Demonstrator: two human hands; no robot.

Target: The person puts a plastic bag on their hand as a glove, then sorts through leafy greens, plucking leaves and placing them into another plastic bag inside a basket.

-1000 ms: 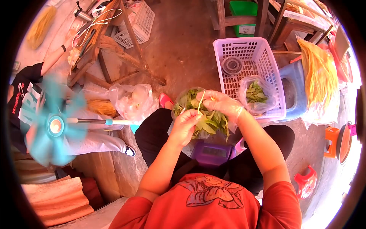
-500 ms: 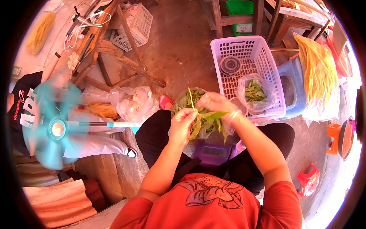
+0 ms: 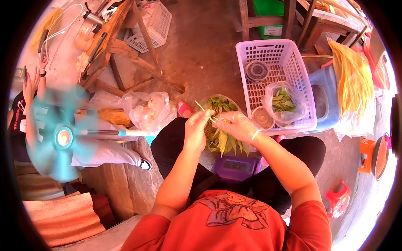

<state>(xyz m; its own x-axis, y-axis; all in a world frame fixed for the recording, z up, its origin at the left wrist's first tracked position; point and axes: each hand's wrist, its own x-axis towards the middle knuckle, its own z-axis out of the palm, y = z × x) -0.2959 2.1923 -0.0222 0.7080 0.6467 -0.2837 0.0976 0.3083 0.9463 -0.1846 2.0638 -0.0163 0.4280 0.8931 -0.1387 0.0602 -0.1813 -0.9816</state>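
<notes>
Green leafy stems (image 3: 222, 142) lie in a clear plastic bag between my knees, above a purple box (image 3: 235, 168). My left hand (image 3: 197, 129) pinches a thin pale green stem (image 3: 199, 105) that sticks up past the fingertips. Close beside it on the right, my right hand (image 3: 235, 125), in a clear thin glove, has its fingers closed round stem ends. The two hands nearly meet over the leaves. More green leaves (image 3: 283, 100) are in a clear bag inside a lilac basket (image 3: 311, 109), beside round clear lids (image 3: 256, 71).
A teal fan (image 3: 63, 137) spins at the left in front of another person (image 3: 104, 152). A bag of pale items (image 3: 150, 109) lies near my left knee. Right of the basket are a blue stool (image 3: 328, 98) and yellow strips (image 3: 351, 79). A red stool (image 3: 338, 200) stands lower right.
The leafy stems that hung from my right hand are now lower, over the bag. My right hand has come down beside my left. The other person's arm at the left has lifted a white cable.
</notes>
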